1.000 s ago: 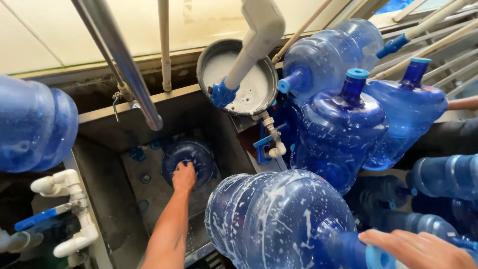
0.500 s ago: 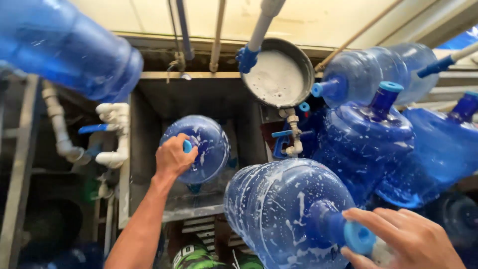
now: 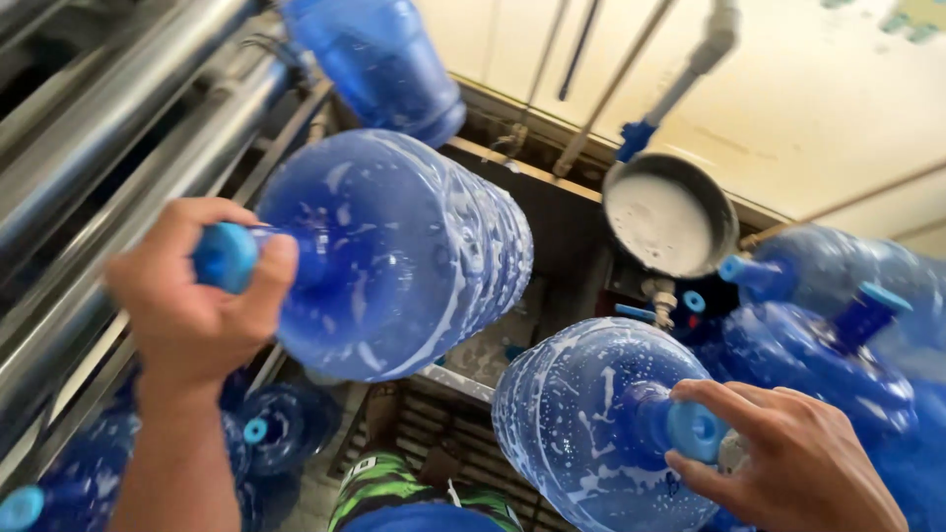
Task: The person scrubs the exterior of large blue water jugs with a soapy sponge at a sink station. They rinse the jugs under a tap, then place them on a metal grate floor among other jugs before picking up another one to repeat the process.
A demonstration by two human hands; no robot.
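Left hand [image 3: 192, 296] closed in a grip round the neck of a soapy blue jug [image 3: 394, 256] lifted clear at 10 o'clock, right hand [image 3: 788, 463] wrapped on a second jug [image 3: 591, 424] at 5 o'clock, foam unrinsed on both, more jugs [image 3: 838, 335] crowding 3 o'clock, steel pan [image 3: 670, 212] above.

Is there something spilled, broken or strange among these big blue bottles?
Nothing looks broken. White foam streaks both held bottles: the one in the left hand, lifted bottle, and the one in the right hand, lower bottle. The round basin also holds foam.
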